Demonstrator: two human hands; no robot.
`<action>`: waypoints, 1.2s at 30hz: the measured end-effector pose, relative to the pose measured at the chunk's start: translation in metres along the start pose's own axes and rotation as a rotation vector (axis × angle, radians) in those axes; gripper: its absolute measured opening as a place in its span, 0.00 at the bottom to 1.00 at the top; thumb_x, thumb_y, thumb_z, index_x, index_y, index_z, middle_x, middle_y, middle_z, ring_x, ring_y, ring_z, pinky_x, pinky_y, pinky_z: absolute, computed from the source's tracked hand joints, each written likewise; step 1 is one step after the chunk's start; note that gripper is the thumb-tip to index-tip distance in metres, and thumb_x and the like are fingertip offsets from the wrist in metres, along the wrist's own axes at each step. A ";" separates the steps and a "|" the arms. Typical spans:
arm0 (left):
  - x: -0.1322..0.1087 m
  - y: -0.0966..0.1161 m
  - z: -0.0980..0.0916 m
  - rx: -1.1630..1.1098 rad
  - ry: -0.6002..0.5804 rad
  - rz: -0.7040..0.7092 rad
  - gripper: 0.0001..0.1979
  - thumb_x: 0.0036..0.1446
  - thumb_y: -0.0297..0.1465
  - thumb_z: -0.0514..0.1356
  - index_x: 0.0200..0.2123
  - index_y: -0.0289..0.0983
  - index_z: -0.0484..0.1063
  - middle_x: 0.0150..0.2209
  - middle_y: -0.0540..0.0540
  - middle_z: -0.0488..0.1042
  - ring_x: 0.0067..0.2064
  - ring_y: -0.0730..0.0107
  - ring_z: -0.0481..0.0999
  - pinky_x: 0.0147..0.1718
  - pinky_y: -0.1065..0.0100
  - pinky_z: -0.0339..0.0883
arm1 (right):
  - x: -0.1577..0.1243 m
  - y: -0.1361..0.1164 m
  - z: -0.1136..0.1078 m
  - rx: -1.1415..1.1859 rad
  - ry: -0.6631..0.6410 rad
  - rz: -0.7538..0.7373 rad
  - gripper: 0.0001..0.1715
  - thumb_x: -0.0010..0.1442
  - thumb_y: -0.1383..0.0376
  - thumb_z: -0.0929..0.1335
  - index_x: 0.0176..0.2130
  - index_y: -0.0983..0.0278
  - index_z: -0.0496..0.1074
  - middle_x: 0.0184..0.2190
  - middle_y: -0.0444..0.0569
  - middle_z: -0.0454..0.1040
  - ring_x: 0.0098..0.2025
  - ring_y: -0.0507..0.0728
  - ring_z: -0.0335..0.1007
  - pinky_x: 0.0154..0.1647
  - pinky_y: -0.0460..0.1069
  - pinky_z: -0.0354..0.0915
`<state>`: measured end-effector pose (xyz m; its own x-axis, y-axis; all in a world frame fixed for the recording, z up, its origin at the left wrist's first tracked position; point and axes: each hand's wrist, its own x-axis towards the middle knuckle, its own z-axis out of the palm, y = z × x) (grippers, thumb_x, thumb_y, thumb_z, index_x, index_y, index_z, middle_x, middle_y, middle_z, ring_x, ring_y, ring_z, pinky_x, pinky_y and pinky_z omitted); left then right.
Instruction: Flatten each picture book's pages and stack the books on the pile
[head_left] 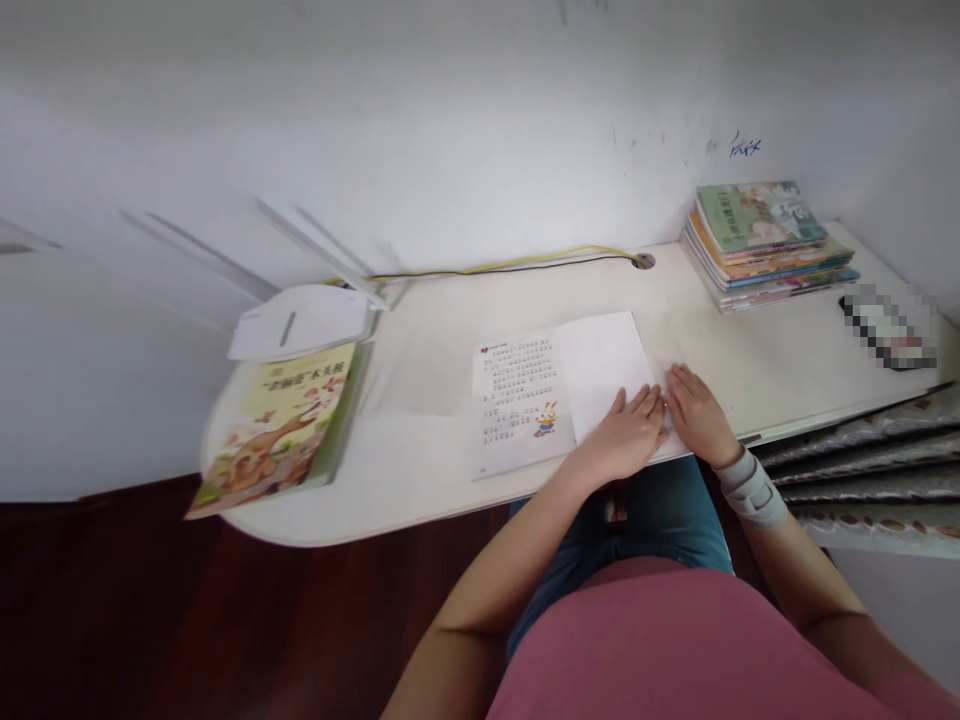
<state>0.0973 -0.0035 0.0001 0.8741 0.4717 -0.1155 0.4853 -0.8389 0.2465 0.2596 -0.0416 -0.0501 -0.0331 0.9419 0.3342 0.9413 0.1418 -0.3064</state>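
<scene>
An open booklet lies on the white desk, its left page printed with text and a small cartoon rabbit, its right page blank. My left hand rests flat on the lower right corner of the blank page, fingers stretched out. Beside it, touching it, my right hand lies flat at the page's right edge, fingers extended. A grey band wraps my right wrist. Neither hand holds anything.
A green picture book lies at the desk's left end, overhanging the edge, with a white lamp base behind it. A stack of books sits at the back right. A yellow cable runs along the wall.
</scene>
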 end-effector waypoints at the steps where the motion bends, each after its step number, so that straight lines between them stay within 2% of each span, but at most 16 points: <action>1: -0.001 -0.003 -0.001 -0.025 0.021 0.007 0.25 0.67 0.33 0.42 0.61 0.25 0.57 0.65 0.30 0.55 0.67 0.55 0.51 0.62 0.50 0.48 | 0.000 0.000 -0.001 -0.006 -0.006 -0.003 0.27 0.67 0.64 0.53 0.57 0.74 0.65 0.58 0.64 0.66 0.63 0.63 0.57 0.61 0.60 0.57; 3: -0.004 -0.011 -0.001 -0.038 0.110 -0.062 0.24 0.67 0.33 0.41 0.61 0.27 0.58 0.65 0.31 0.56 0.67 0.56 0.51 0.63 0.50 0.48 | 0.001 0.001 -0.003 -0.027 -0.028 -0.020 0.26 0.67 0.64 0.53 0.56 0.74 0.66 0.58 0.64 0.66 0.63 0.63 0.57 0.62 0.59 0.57; 5: -0.005 -0.018 -0.001 0.010 0.200 -0.220 0.24 0.67 0.35 0.43 0.62 0.30 0.58 0.66 0.32 0.53 0.68 0.50 0.46 0.62 0.41 0.43 | 0.001 0.002 -0.004 -0.059 -0.057 -0.041 0.25 0.67 0.63 0.55 0.55 0.74 0.66 0.58 0.64 0.65 0.63 0.63 0.57 0.62 0.58 0.57; 6: -0.006 -0.022 -0.001 0.046 0.213 -0.298 0.26 0.66 0.37 0.45 0.63 0.31 0.57 0.66 0.32 0.50 0.68 0.46 0.44 0.61 0.37 0.41 | 0.001 0.002 -0.004 -0.080 -0.068 -0.050 0.25 0.67 0.63 0.56 0.56 0.73 0.66 0.59 0.64 0.64 0.63 0.63 0.57 0.61 0.58 0.57; 8: -0.006 -0.026 0.000 0.103 0.160 -0.379 0.30 0.64 0.43 0.48 0.64 0.33 0.54 0.67 0.32 0.47 0.68 0.40 0.41 0.59 0.32 0.39 | 0.001 0.003 -0.004 -0.125 -0.077 -0.056 0.25 0.66 0.61 0.58 0.57 0.71 0.65 0.60 0.64 0.62 0.63 0.64 0.56 0.61 0.59 0.57; 11: -0.006 -0.029 0.001 0.135 0.046 -0.378 0.33 0.64 0.47 0.44 0.66 0.34 0.50 0.68 0.33 0.46 0.68 0.40 0.42 0.59 0.33 0.40 | 0.001 0.003 -0.002 -0.174 -0.059 -0.041 0.27 0.66 0.60 0.58 0.59 0.72 0.63 0.62 0.66 0.58 0.65 0.65 0.52 0.61 0.61 0.55; 13: -0.006 -0.026 0.001 0.154 0.021 -0.374 0.34 0.64 0.48 0.42 0.67 0.34 0.48 0.68 0.33 0.45 0.68 0.41 0.42 0.60 0.34 0.40 | 0.001 0.002 0.001 -0.186 -0.046 -0.026 0.28 0.67 0.60 0.57 0.59 0.74 0.61 0.63 0.67 0.57 0.66 0.65 0.50 0.61 0.61 0.54; 18: -0.008 -0.009 0.009 0.167 0.019 -0.374 0.35 0.63 0.50 0.43 0.66 0.35 0.49 0.68 0.33 0.45 0.68 0.41 0.43 0.59 0.34 0.41 | 0.003 0.002 0.005 -0.173 -0.066 -0.010 0.28 0.67 0.60 0.56 0.60 0.74 0.60 0.62 0.68 0.58 0.66 0.64 0.49 0.62 0.61 0.52; 21: -0.010 -0.003 0.009 0.169 0.055 -0.384 0.33 0.64 0.48 0.45 0.65 0.34 0.53 0.67 0.33 0.49 0.67 0.39 0.46 0.59 0.34 0.42 | 0.002 0.002 0.005 -0.183 -0.081 -0.008 0.29 0.67 0.59 0.56 0.60 0.75 0.60 0.62 0.68 0.58 0.66 0.65 0.50 0.62 0.60 0.51; 24: -0.008 -0.010 -0.002 0.143 0.085 -0.320 0.28 0.65 0.44 0.46 0.62 0.34 0.57 0.63 0.34 0.59 0.64 0.45 0.55 0.59 0.43 0.50 | 0.004 0.001 -0.002 -0.209 -0.097 -0.019 0.29 0.67 0.58 0.56 0.61 0.72 0.60 0.61 0.67 0.60 0.65 0.65 0.52 0.61 0.61 0.53; 27: 0.004 -0.026 -0.019 0.104 0.068 -0.297 0.28 0.66 0.39 0.47 0.63 0.30 0.54 0.60 0.33 0.63 0.59 0.51 0.64 0.53 0.55 0.62 | 0.018 -0.003 -0.016 -0.280 -0.160 -0.038 0.30 0.67 0.57 0.57 0.63 0.66 0.57 0.60 0.65 0.62 0.60 0.66 0.59 0.56 0.59 0.58; 29: 0.016 -0.036 -0.028 0.100 0.046 -0.322 0.28 0.66 0.38 0.47 0.64 0.29 0.52 0.63 0.31 0.58 0.59 0.49 0.64 0.51 0.57 0.63 | 0.034 -0.007 -0.025 -0.339 -0.215 -0.056 0.30 0.67 0.56 0.57 0.64 0.62 0.56 0.60 0.64 0.62 0.57 0.66 0.62 0.53 0.59 0.60; 31: 0.030 -0.046 -0.034 0.069 0.013 -0.361 0.28 0.65 0.38 0.46 0.64 0.29 0.51 0.66 0.32 0.51 0.60 0.48 0.63 0.52 0.57 0.62 | 0.051 -0.010 -0.030 -0.380 -0.268 -0.106 0.28 0.67 0.55 0.57 0.63 0.60 0.59 0.61 0.64 0.59 0.58 0.67 0.60 0.52 0.59 0.60; 34: 0.048 -0.056 -0.040 -0.018 -0.047 -0.433 0.30 0.65 0.40 0.45 0.66 0.32 0.46 0.69 0.32 0.41 0.58 0.51 0.67 0.50 0.59 0.64 | 0.070 -0.013 -0.031 -0.400 -0.346 -0.159 0.26 0.67 0.57 0.57 0.60 0.63 0.62 0.61 0.67 0.58 0.59 0.68 0.59 0.52 0.58 0.60; 36: 0.055 -0.060 -0.044 -0.013 -0.073 -0.449 0.31 0.65 0.42 0.46 0.66 0.34 0.46 0.69 0.33 0.41 0.57 0.51 0.69 0.48 0.59 0.66 | 0.075 -0.014 -0.030 -0.403 -0.373 -0.144 0.25 0.67 0.58 0.57 0.58 0.67 0.64 0.59 0.68 0.60 0.57 0.66 0.61 0.51 0.56 0.62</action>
<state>0.1155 0.0851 0.0210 0.5765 0.7673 -0.2809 0.8167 -0.5519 0.1685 0.2543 0.0182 0.0065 -0.2182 0.9758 -0.0124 0.9699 0.2183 0.1078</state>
